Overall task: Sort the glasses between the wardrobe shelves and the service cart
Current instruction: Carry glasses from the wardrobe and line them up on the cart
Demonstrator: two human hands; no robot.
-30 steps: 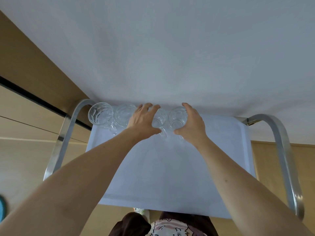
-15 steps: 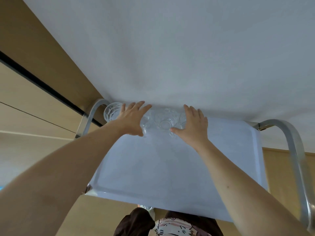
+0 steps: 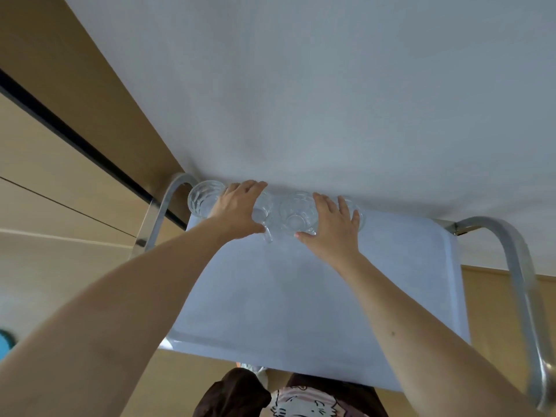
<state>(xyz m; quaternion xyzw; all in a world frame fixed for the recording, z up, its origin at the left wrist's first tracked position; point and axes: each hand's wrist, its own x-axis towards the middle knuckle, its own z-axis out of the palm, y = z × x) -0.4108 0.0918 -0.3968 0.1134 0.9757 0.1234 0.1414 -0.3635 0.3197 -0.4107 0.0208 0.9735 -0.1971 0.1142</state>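
Glasses in a row at the far edge of the cart tray point(image 3: 331, 296), centre of the frame, just under the white wall. Leftmost ribbed glass point(image 3: 204, 198) free, touching the left hand's outer side. Left hand point(image 3: 237, 210) laid over a handled glass point(image 3: 264, 218), fingers fairly straight, thumb below. Right hand point(image 3: 334, 224) spread flat over another glass point(image 3: 358, 215), beside the middle glass point(image 3: 296, 213). Metal cart handles point(image 3: 517, 266) at both sides.

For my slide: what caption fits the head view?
Both hands over glasses lined along the cart tray's far edge.
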